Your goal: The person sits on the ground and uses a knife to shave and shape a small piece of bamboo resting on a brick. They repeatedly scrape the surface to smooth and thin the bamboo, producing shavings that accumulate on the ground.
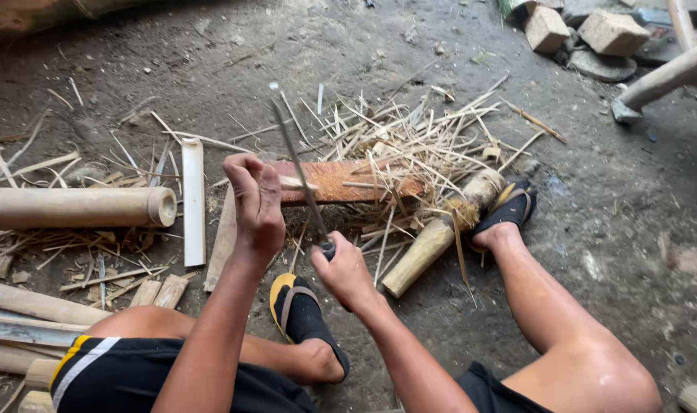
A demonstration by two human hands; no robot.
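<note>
Splitting a bamboo strip: left hand has its fingers closed around the strip above the reddish board, right hand fisted on the knife handle, blade against the strip. Shavings lie behind the board.

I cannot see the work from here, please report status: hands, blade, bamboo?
Left hand grips thin bamboo strip. Right hand holds long knife, blade against strip. Bamboo log by right foot; shavings litter the ground.
</note>
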